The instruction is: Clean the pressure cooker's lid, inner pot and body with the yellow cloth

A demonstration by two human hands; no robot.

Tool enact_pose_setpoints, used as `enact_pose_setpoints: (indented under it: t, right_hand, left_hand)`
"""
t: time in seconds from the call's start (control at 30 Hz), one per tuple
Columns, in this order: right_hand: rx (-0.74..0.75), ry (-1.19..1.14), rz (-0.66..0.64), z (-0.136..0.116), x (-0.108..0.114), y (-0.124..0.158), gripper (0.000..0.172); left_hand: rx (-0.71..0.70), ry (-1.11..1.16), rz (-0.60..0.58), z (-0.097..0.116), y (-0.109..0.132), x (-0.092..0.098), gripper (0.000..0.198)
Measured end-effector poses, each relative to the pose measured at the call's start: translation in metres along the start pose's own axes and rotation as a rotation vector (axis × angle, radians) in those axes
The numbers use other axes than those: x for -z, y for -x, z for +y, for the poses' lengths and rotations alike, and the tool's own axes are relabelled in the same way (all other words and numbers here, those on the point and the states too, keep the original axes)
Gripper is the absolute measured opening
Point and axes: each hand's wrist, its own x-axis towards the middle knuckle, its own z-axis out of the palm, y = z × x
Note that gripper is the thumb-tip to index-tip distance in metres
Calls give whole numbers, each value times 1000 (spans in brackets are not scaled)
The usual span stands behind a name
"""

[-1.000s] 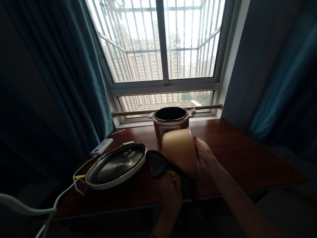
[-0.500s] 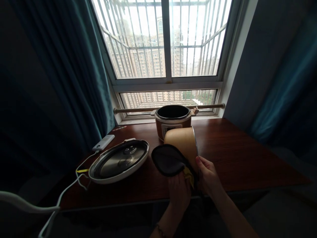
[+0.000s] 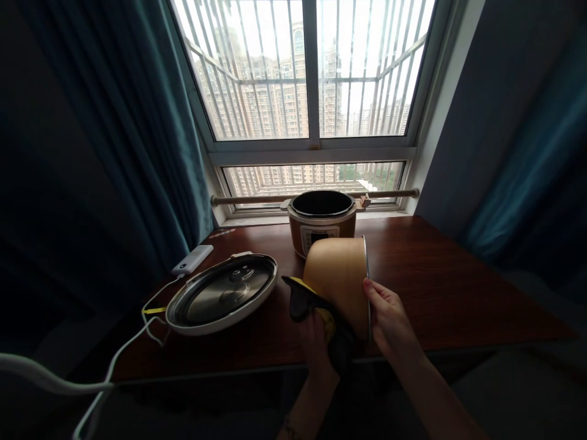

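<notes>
A gold-coloured inner pot [image 3: 339, 269] is tipped on its side above the table, its rim facing right. My right hand [image 3: 389, 308] grips that rim, thumb on the outside and fingers toward the inside. In my left hand [image 3: 317, 342] is a dark cloth [image 3: 342, 336] with a yellow side, held against the lower left of the pot; part of the fingers is hidden by it. Behind the pot stands the electric pressure cooker body [image 3: 300, 235], uncovered, with a dark inside and a control panel in front.
The cooker's lid [image 3: 224, 318] lies upturned on the left of the wooden table [image 3: 422, 263]. Beyond it are a white power bank [image 3: 195, 260] and a white cable [image 3: 121, 354] with a yellow tie. A barred window and blue curtains [image 3: 151, 122] surround the table.
The cloth's raised flap has folded down, and its yellow side shows more. My left hand has shifted slightly left. The pot has turned a little, showing more of its side.
</notes>
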Motion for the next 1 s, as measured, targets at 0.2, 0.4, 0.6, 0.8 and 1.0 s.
enact_pose_setpoints:
  t: [0.2,0.4,0.6,0.8,1.0]
  right_hand:
    - [-9,-22,-19,-2,-3,2,32]
    - [-88,-49,-45,-10,2,-7,32]
    - [-22,96,-117,12,37,-3,42]
    - [60,287,-58,45,62,16,32]
    - [49,128,-14,49,43,18,30]
  left_hand:
    - [-337,-135,37,41,-4,14,33]
    - [-181,-187,102,7,10,8,35]
    - [-54,-160,87,-14,17,12,43]
    - [-124,-211,64,10,6,16,35]
    - [-308,-137,4,52,-10,20,31]
